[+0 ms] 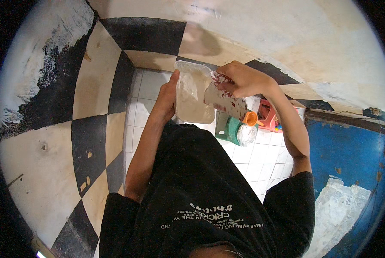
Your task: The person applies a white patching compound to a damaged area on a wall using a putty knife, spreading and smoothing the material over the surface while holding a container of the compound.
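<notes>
My left hand (pixel 169 95) is closed around the left side of a white plastic tub (pixel 192 64), with the thumb up by its rim. Cream-coloured putty (pixel 194 99) coats the inside of the tub. In my right hand (pixel 248 81) is a wide putty knife (pixel 227 98), its flat blade marked with dark red stains. The blade's left end reaches over the right edge of the tub. How much putty is on the blade I cannot make out.
Below on the white tiled floor (pixel 252 165) are a green container (pixel 232 130), an orange cup (pixel 250 118), a clear plastic bag with white contents (pixel 246 135) and a red crate (pixel 267 115). A black-and-cream checkered wall (pixel 97 71) rises at left; a blue wall (pixel 345 150) with a white patch stands right.
</notes>
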The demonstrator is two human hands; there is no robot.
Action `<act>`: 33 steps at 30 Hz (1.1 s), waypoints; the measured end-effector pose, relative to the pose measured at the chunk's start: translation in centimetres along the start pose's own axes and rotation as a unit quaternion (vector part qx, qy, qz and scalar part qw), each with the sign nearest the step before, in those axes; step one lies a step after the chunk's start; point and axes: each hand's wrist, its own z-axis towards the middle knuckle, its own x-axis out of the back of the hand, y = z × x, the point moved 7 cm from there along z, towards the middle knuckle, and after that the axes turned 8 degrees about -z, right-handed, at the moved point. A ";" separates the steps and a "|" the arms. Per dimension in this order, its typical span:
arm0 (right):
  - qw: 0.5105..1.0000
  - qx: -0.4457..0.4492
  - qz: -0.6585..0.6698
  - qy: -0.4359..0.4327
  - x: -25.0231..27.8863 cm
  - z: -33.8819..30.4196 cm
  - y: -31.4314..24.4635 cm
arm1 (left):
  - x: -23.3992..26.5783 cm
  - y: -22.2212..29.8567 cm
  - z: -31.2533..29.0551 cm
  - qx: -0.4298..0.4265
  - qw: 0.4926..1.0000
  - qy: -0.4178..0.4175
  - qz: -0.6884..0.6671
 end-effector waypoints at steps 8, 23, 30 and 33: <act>0.998 0.004 0.027 -0.052 -2.4 0.1 1.5 | 0.4 -0.6 1.7 -0.054 0.998 -0.002 -0.032; 0.665 -0.185 0.674 0.263 -8.4 -3.6 9.2 | 3.9 1.0 5.0 -0.050 0.989 -0.017 -0.136; 0.418 -0.100 0.756 0.494 -7.0 2.8 10.0 | 8.5 3.8 5.5 -0.069 0.993 0.037 -0.088; 0.416 -0.133 0.712 0.550 -6.2 6.8 11.5 | 10.8 4.6 6.1 -0.055 0.994 0.044 -0.083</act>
